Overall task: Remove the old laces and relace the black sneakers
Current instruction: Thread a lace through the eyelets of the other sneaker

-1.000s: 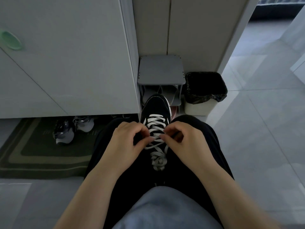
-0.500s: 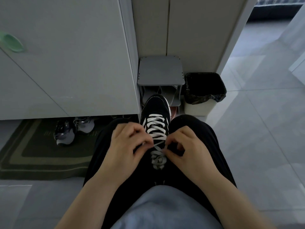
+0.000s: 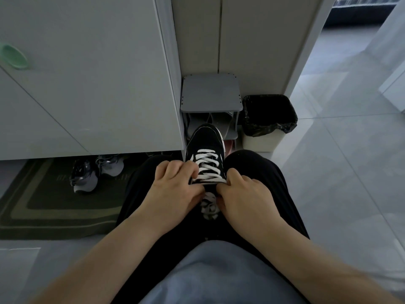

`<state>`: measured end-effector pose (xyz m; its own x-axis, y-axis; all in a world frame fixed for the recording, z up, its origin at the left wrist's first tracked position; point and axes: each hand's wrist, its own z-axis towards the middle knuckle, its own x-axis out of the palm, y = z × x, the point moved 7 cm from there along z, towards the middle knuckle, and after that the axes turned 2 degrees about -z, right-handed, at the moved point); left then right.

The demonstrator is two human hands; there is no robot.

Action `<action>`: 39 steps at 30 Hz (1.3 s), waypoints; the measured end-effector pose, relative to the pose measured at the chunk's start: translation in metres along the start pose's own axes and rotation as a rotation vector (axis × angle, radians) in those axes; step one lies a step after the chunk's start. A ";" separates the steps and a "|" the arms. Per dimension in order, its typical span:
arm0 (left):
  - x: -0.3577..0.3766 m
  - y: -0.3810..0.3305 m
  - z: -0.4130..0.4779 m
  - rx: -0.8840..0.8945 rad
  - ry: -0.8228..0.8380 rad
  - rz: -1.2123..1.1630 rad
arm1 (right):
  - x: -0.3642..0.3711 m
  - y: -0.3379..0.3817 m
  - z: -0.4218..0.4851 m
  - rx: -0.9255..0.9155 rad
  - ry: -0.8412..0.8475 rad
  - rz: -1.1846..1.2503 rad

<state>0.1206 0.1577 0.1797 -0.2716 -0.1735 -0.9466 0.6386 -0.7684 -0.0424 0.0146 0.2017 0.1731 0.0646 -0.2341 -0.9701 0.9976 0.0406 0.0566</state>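
A black sneaker [image 3: 205, 139] rests between my thighs, toe pointing away from me. White laces [image 3: 207, 166] cross its front in several rows. My left hand [image 3: 175, 185] grips the shoe's left side at the top eyelets, fingers curled. My right hand [image 3: 241, 191] grips the right side the same way. A loose bundle of white lace [image 3: 209, 205] lies between my wrists, below the shoe's tongue. The ends of the lace are hidden by my fingers.
A grey shoe rack [image 3: 211, 93] and a bin with a black liner [image 3: 269, 119] stand just beyond the toe. A white cabinet [image 3: 87, 73] is at the left. Grey trainers [image 3: 96, 172] sit on a green mat [image 3: 43, 205].
Both hands have slid down from the lace crossings to the sides of the shoe near the top eyelets, closer to me. The top crossing now lies flat and tight.
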 end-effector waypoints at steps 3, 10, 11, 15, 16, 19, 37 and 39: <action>0.001 -0.002 -0.006 -0.021 -0.016 -0.027 | 0.005 0.000 0.001 -0.019 -0.012 0.051; 0.007 -0.017 -0.027 0.017 -0.035 -0.088 | 0.013 -0.001 -0.021 -0.039 -0.045 0.355; 0.006 -0.013 -0.027 -0.021 -0.051 -0.111 | 0.008 -0.007 -0.020 0.013 -0.080 0.429; 0.001 0.013 -0.018 -0.300 -0.088 -0.159 | 0.004 -0.024 -0.005 0.225 0.069 0.433; 0.003 0.017 -0.013 -0.349 -0.038 -0.152 | 0.009 -0.024 0.001 0.229 0.131 0.378; 0.022 0.018 0.005 -0.371 0.246 -0.032 | 0.022 -0.019 0.019 0.174 0.264 0.230; 0.291 0.118 0.062 -0.591 0.799 -0.292 | 0.278 -0.110 0.052 0.807 0.557 0.751; 0.330 0.123 0.059 -0.650 0.785 -0.333 | 0.309 -0.135 0.041 0.912 0.600 0.717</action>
<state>0.0673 -0.0307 -0.1189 -0.1121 0.6071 -0.7867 0.9415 -0.1882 -0.2794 -0.0994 0.0845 -0.1243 0.8009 0.0415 -0.5973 0.4198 -0.7504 0.5106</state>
